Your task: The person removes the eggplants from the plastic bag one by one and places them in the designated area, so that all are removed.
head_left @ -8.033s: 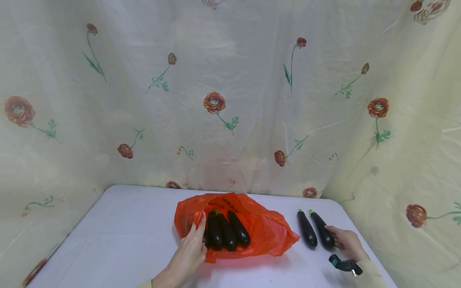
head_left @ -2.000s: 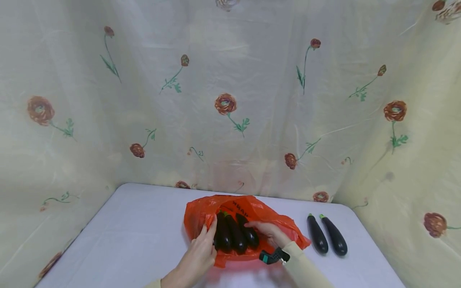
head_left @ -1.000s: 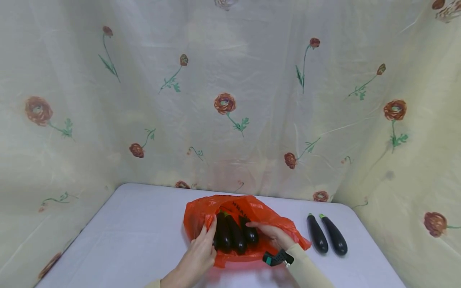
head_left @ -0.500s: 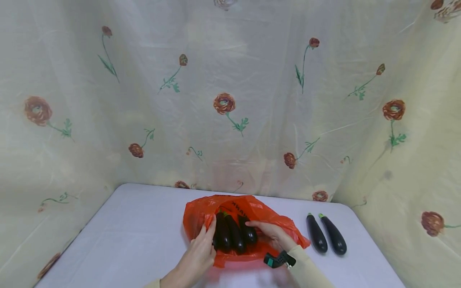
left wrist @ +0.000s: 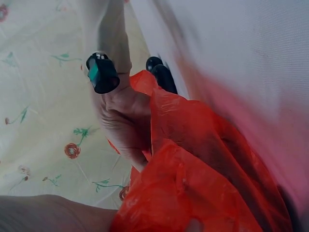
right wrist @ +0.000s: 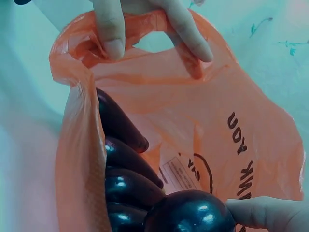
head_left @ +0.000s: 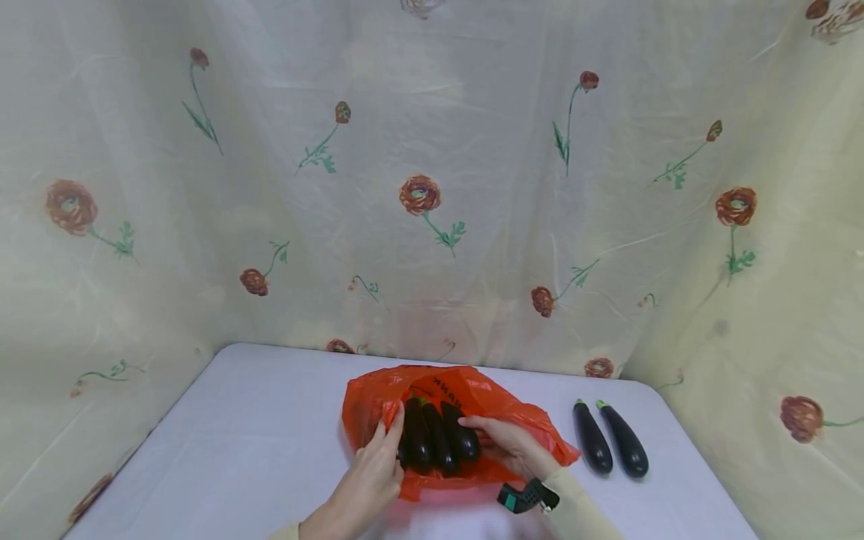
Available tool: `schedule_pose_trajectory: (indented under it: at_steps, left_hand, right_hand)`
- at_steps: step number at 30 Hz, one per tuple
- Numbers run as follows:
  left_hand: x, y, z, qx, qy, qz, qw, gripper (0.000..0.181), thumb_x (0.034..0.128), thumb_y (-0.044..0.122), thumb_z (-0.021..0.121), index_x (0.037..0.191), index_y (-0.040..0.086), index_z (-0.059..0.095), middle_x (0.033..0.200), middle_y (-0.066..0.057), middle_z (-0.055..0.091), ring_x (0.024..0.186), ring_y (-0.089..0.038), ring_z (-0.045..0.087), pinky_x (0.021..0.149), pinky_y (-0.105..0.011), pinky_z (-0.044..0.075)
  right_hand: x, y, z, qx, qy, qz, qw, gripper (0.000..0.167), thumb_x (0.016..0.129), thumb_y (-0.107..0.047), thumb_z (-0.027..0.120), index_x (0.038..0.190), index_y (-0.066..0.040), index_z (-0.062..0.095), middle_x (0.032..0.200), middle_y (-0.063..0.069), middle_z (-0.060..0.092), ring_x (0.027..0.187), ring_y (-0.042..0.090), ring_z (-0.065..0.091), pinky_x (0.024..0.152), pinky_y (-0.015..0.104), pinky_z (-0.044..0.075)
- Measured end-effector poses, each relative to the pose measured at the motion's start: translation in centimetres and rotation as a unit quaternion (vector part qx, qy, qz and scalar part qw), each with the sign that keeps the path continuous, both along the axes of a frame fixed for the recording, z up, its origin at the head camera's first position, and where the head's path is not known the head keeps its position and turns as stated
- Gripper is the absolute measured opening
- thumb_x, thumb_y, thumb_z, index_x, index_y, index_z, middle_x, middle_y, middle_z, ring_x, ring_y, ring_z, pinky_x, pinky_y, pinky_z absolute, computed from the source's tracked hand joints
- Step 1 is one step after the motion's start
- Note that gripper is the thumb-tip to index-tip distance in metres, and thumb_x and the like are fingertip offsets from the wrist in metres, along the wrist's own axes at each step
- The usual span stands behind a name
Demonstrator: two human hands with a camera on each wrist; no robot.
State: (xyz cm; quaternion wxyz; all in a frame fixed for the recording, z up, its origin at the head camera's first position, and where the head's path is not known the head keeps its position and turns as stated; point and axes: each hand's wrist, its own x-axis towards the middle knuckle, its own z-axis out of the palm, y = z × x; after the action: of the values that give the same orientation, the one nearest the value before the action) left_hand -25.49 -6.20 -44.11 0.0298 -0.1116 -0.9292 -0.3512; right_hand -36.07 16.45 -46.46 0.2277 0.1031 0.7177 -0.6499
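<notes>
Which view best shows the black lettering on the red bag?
The right wrist view: the black lettering on the red bag appears largest there, though part is hidden. The head view shows it only small; the left wrist view shows the bag but none of the lettering.

On your tabletop (head_left: 270, 427), the bag (head_left: 496, 394) lies near the middle, eggplants (head_left: 437, 439) side by side inside it. Your left hand (head_left: 371, 469) is at its left edge; your right hand (head_left: 509, 442) touches the rightmost eggplant within. Right of the bag, you have two loose eggplants (head_left: 594, 437) side by side; behind everything hangs a curtain (head_left: 486, 225).
</notes>
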Motion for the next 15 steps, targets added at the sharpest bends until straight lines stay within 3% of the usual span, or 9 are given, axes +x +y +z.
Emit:
schedule_pose_trajectory:
  at_steps: [3,7,11,15]
  left_hand:
    - [0.0,0.0,-0.1,-0.001,0.013,-0.003,0.9999,0.079,0.0837,-0.003,0.061,0.153,0.005,0.024,0.153,-0.03,0.026,0.059,-0.012,0.055,0.08,-0.044,0.056]
    - [0.1,0.0,-0.2,0.0,0.016,-0.004,0.9999,0.08,0.0835,-0.003,0.061,0.153,0.005,0.023,0.153,-0.03,0.026,0.065,-0.014,0.058,0.083,-0.047,0.054]
    - [0.1,0.1,-0.1,-0.002,0.007,-0.003,1.0,0.08,0.0835,-0.003,0.061,0.153,0.005,0.023,0.153,-0.029,0.026,0.067,-0.017,0.059,0.085,-0.049,0.053]
    - [0.2,0.1,0.0,-0.008,0.015,-0.002,0.9999,0.078,0.0833,-0.003,0.061,0.152,0.003,0.025,0.153,-0.029,0.027,0.085,-0.028,0.065,0.087,-0.051,0.052]
  right_hand:
    - [0.2,0.1,0.2,-0.016,-0.003,-0.005,0.9999,0.044,0.088,-0.029,0.07,0.118,0.001,0.06,0.09,0.005,0.065,0.082,0.02,0.059,0.081,0.031,0.056]
    - [0.7,0.3,0.5,-0.016,-0.002,0.006,0.9998,0.049,0.087,-0.028,0.071,0.122,0.003,0.058,0.1,0.009,0.065,0.086,0.02,0.06,0.084,0.031,0.055]
    - [1.4,0.4,0.9,-0.018,0.004,0.042,0.999,0.052,0.087,-0.028,0.07,0.127,0.003,0.057,0.116,0.015,0.062,0.089,0.02,0.063,0.087,0.035,0.055]
    - [2.0,0.4,1.3,-0.023,0.008,0.073,0.997,0.044,0.089,-0.029,0.068,0.123,0.0,0.064,0.117,0.014,0.062,0.088,0.02,0.065,0.087,0.035,0.055]
